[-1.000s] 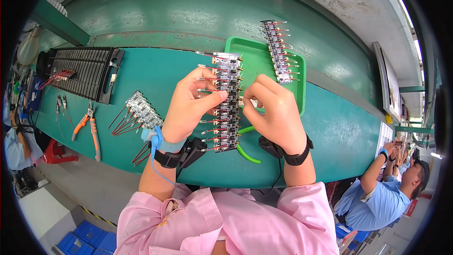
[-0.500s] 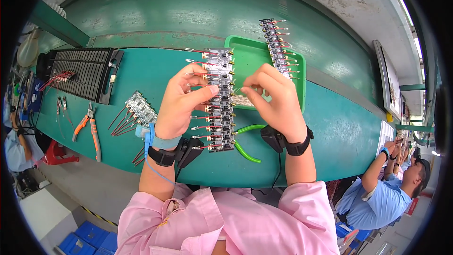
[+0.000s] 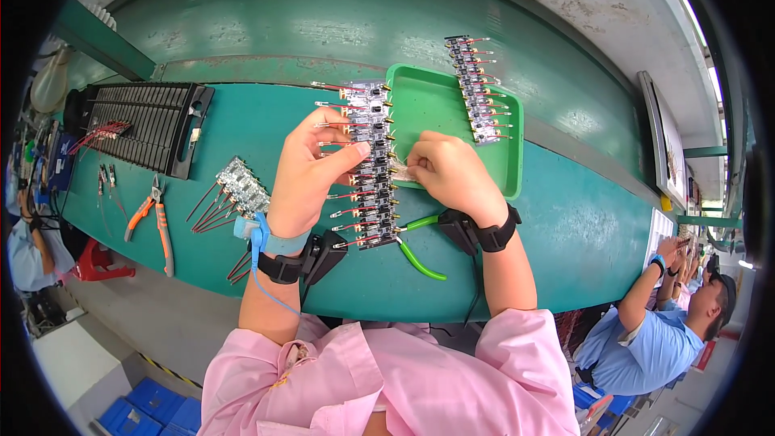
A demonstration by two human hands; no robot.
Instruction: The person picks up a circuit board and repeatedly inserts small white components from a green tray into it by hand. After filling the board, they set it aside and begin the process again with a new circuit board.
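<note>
Left hand (image 3: 309,173) pinches a long black-and-grey circuit-board strip (image 3: 371,168) with red wire leads between thumb and fingers, above the teal bench top (image 3: 577,234), just left of the rectangular green plastic tray (image 3: 428,101). Right hand (image 3: 452,171): fingers curled nearly closed at tray's near-left corner, by thin pale pieces (image 3: 401,170); can't tell if it has one.

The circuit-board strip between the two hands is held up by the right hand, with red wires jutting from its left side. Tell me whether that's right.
Not quite: the head view shows the left hand, not the right hand, holding up the circuit-board strip. Red wires do jut from its left side.
</note>
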